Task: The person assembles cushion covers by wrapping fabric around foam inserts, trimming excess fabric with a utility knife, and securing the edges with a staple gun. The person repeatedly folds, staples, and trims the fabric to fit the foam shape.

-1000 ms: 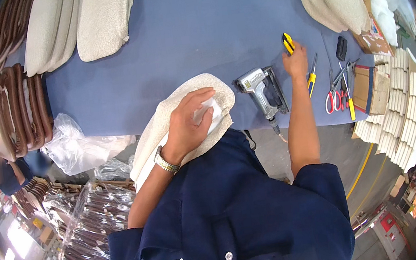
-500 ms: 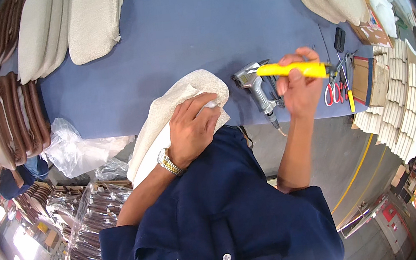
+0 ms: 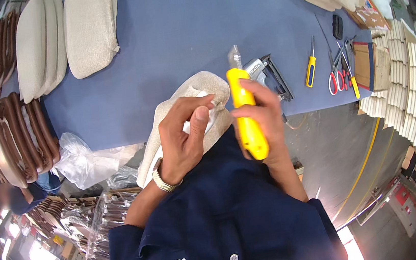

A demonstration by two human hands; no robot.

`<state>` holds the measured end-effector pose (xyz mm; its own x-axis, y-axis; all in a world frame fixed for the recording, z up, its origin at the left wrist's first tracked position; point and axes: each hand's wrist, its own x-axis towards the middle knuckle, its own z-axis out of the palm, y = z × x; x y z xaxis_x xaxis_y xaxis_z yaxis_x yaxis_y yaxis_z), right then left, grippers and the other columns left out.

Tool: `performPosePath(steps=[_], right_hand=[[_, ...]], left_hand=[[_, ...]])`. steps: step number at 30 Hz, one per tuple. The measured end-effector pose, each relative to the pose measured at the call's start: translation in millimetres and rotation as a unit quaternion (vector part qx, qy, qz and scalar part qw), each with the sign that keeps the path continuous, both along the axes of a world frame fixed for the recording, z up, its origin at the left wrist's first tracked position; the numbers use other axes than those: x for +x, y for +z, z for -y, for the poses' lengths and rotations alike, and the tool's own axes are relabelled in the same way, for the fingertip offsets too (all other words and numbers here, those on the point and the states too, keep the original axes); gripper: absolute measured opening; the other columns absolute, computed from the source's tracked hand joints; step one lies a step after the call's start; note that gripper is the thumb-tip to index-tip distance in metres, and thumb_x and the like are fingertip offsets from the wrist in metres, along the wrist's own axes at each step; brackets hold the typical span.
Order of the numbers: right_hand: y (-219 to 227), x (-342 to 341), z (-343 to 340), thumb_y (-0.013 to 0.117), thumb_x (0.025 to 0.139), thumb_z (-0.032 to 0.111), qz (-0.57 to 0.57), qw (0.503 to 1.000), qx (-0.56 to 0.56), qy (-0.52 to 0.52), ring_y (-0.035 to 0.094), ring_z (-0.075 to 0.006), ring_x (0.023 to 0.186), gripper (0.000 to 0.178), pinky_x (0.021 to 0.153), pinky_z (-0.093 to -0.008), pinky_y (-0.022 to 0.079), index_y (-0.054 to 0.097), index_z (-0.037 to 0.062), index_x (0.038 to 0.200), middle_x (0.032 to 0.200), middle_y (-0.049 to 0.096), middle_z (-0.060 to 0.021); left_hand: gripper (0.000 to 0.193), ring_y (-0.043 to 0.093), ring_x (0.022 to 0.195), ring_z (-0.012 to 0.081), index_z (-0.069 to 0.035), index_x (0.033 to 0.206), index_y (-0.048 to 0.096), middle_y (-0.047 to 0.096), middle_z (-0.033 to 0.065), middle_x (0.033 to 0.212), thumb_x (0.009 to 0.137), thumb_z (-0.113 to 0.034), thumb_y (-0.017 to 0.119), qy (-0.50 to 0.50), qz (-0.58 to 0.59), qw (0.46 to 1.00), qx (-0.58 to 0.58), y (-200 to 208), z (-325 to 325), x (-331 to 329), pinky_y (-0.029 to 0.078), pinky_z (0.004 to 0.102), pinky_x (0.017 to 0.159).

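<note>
A beige fabric cushion piece (image 3: pixel 165 115) with white padding showing lies at the table's front edge, against my body. My left hand (image 3: pixel 183 132) is over it, thumb and forefinger closed on the cover near the padding. In my right hand (image 3: pixel 268 118) is a yellow utility knife (image 3: pixel 248 120), upright in the view with its metal blade out at the far end. The knife is just right of the cushion piece, apart from it. Behind my right hand lies a grey pneumatic stapler (image 3: pixel 272 76), partly hidden.
On the right of the blue table (image 3: pixel 172 41) are a yellow-handled screwdriver (image 3: pixel 310 71), red-handled scissors (image 3: pixel 336 82) and a cardboard box (image 3: pixel 372 65). Finished beige cushions (image 3: pixel 92 35) stand at the far left, brown ones (image 3: pixel 24 135) nearer. Clear plastic (image 3: pixel 86 162) hangs at the left edge.
My right hand has brought the knife left towards the cushion piece and turned it, blade pointing away. My left hand has shifted its fingers on the cover. The screwdriver has come into sight.
</note>
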<state>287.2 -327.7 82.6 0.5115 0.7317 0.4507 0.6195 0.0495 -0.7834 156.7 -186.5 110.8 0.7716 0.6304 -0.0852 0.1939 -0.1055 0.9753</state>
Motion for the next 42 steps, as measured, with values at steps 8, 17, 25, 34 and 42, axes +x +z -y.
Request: performPosePath(steps=[8, 17, 25, 34, 42], right_hand=[[20, -21, -29, 0.067, 0.084, -0.006, -0.122, 0.992, -0.015, 0.025, 0.065, -0.0339, 0.118, 0.057, 0.099, -0.0382, 0.053, 0.056, -0.0008, 0.140, 0.141, 0.061, -0.0186], [-32, -41, -8, 0.075, 0.089, 0.012, -0.182, 0.958, -0.171, -0.143, 0.063, -0.0240, 0.072, 0.015, 0.062, -0.0349, 0.050, 0.062, 0.0047, 0.092, 0.086, 0.061, -0.0096], [-52, -49, -3, 0.068, 0.091, 0.004, -0.361, 0.918, -0.083, -0.141, 0.055, -0.0132, 0.068, 0.006, 0.062, -0.0277, 0.046, 0.062, 0.0007, 0.094, 0.081, 0.057, -0.0058], [-57, -47, -5, 0.064, 0.090, 0.005, -0.399, 0.900, -0.094, -0.145, 0.054, -0.0123, 0.068, 0.005, 0.063, -0.0281, 0.047, 0.061, 0.0005, 0.090, 0.078, 0.058, -0.0056], [-60, -48, -6, 0.064, 0.089, 0.005, -0.388, 0.905, -0.088, -0.149, 0.052, -0.0123, 0.066, 0.007, 0.062, -0.0285, 0.046, 0.058, 0.0007, 0.088, 0.076, 0.056, -0.0052]], left_hand=[[0.044, 0.068, 0.083, 0.0110, 0.004, 0.137, 0.057, 0.071, 0.0078, 0.101, 0.100, -0.017, 0.071, 0.050, -0.012, 0.973, -0.226, 19, -15, -9, 0.057, 0.0267, 0.072], [0.037, 0.073, 0.083, 0.0247, 0.000, 0.125, 0.065, 0.075, 0.0163, 0.102, 0.093, -0.015, 0.077, -0.055, -0.159, 0.950, 0.261, 22, -15, -39, 0.056, 0.0359, 0.075], [0.033, 0.072, 0.079, 0.0361, -0.005, 0.126, 0.063, 0.072, 0.0161, 0.102, 0.095, -0.012, 0.070, -0.139, -0.239, 0.927, 0.255, 25, 4, -38, 0.055, 0.0419, 0.066], [0.034, 0.072, 0.075, 0.0346, -0.005, 0.128, 0.061, 0.072, 0.0153, 0.102, 0.096, -0.014, 0.069, -0.159, -0.259, 0.910, 0.283, 22, 4, -39, 0.055, 0.0422, 0.061], [0.036, 0.071, 0.072, 0.0327, -0.005, 0.131, 0.063, 0.072, 0.0148, 0.099, 0.096, -0.013, 0.069, -0.166, -0.254, 0.905, 0.297, 24, 4, -39, 0.055, 0.0414, 0.060]])
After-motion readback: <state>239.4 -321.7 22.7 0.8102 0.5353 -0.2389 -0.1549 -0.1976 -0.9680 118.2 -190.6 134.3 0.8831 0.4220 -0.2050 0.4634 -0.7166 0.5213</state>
